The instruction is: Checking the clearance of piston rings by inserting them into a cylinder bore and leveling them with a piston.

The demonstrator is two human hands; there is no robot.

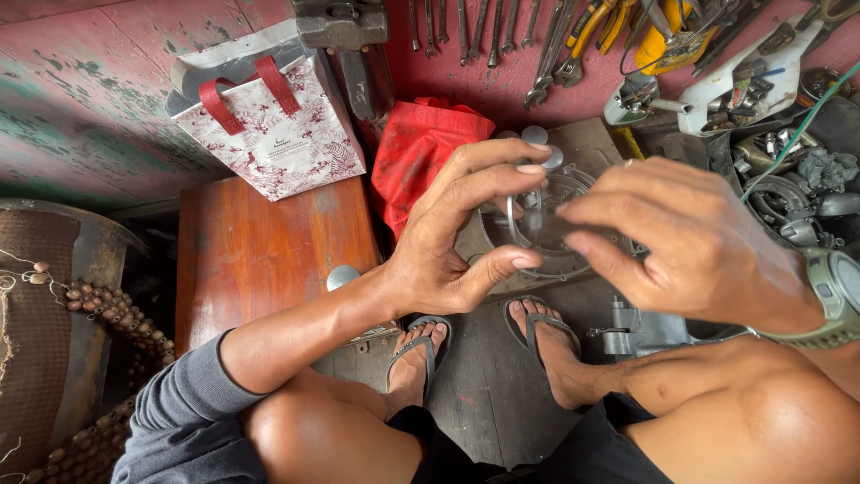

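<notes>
My left hand [461, 229] is raised in the middle of the view, fingers curled around a thin round metal ring [520, 220] pinched between fingertips and thumb. My right hand [685, 242], with a green watch [833, 300] at the wrist, comes in from the right, its fingertips meeting the same small part; what they grip is blurred. Below the hands lies a round grey metal cover [560, 255] on the floor. My feet in sandals [421, 350] rest on dark planks.
A wooden box [260, 255] stands at left with a patterned paper bag [273, 121] behind it. A red cloth bag [417, 148] leans on the red wall. Wrenches [488, 31] hang above. Tools and engine parts [779, 152] crowd the right. Beads [98, 305] lie at left.
</notes>
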